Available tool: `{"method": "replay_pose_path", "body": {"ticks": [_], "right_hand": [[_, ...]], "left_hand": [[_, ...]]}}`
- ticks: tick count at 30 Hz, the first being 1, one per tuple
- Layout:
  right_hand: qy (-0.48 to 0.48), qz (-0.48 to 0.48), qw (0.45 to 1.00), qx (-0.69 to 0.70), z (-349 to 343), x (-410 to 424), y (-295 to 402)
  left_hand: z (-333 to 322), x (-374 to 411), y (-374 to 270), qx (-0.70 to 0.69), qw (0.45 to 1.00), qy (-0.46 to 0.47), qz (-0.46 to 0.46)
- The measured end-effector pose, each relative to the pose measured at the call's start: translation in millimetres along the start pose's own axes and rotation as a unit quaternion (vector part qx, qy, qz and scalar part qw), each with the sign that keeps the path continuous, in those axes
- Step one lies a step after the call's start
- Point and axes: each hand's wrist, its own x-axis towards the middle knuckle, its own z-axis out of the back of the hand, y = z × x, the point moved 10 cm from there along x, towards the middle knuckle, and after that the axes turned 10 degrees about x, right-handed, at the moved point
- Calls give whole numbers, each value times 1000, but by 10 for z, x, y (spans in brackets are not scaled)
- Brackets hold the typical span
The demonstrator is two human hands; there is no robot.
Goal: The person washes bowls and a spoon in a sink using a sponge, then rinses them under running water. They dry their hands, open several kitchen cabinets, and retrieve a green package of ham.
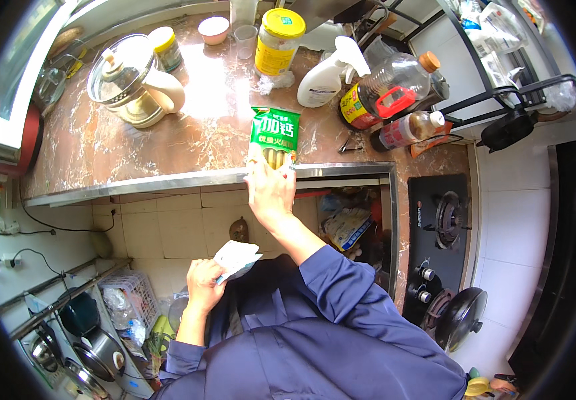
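A green packet of sausages (274,127), bearing writing, lies at the front edge of the brown marbled counter (133,155). My right hand (272,192) reaches forward and has its fingers over the packet's lower end, which is partly hidden by them. In my left hand (205,280), held low in front of my body, is a folded white and pale blue cloth or paper (237,259). My left fingers close around its lower corner, and it stands apart from the counter.
Behind the packet stand a yellow-lidded jar (279,42), a white spray bottle (324,80) and a large sauce bottle (385,90). A glass kettle (135,85) is at the left. The gas stove (438,220) lies right; a metal strip (178,184) edges the counter.
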Motion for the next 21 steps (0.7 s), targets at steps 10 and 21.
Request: {"method": "replay_pose_path", "body": {"ticks": [10, 21], "right_hand": [[-101, -155, 980, 77, 602, -565, -570], [-27, -525, 675, 518, -251, -1270, -1321]], "left_hand": [[-20, 473, 256, -14, 997, 71, -38], [-91, 645, 277, -6, 996, 84, -14]]}}
